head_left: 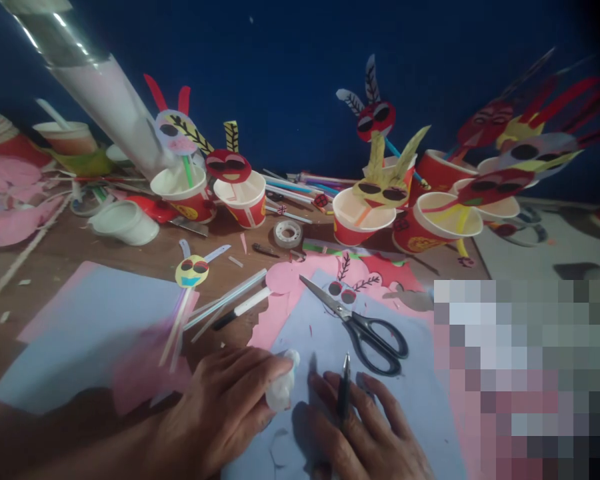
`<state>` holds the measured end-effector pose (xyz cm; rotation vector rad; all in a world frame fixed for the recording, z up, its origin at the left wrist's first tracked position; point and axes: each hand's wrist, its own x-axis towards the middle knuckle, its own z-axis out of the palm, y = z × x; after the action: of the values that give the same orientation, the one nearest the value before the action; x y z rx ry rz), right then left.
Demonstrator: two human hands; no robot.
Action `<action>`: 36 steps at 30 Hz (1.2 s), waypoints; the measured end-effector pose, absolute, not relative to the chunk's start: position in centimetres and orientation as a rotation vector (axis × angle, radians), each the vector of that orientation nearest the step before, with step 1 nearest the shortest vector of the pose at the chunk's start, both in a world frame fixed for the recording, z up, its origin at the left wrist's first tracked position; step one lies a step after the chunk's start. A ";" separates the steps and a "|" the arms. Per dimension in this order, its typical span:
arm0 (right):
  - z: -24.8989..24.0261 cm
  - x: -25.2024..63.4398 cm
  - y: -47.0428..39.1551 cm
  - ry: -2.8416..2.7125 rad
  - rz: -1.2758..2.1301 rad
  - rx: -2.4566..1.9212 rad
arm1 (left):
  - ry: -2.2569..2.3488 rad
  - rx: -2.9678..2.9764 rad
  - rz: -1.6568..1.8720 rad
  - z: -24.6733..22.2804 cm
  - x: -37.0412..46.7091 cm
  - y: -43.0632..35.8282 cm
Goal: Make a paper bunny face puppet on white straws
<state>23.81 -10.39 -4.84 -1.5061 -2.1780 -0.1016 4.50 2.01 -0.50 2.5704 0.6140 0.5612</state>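
Note:
In the head view my left hand [230, 403] is closed around a small whitish translucent object [281, 385], perhaps a bottle or a roll; its kind is unclear. My right hand [367, 427] rests over the blue paper [280, 443] with a black pen [345, 393] between its fingers, tip pointing away from me. Beyond the right hand lie black-handled scissors [363, 330], slightly open, on the same paper. Past their blades a drawn face with dark eyes and leaf-patterned antennae [343, 291] shows on the paper.
Red-and-white paper cups [185, 200] with paper faces on straws stand along the back. A tape roll [288, 233], a marker [243, 308] and a yellow paper face [191, 272] lie nearer. Blue paper [100, 327] is at left. A pixelated patch covers the lower right.

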 end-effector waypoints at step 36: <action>1.8 26.6 -4.7 -1.359 0.734 -1.759 | 0.586 2.548 0.555 0.2 6.1 3.3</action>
<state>26.57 -4.67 1.77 -1.7594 -1.3593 0.7336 6.06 3.29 0.22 2.5480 0.5862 0.5551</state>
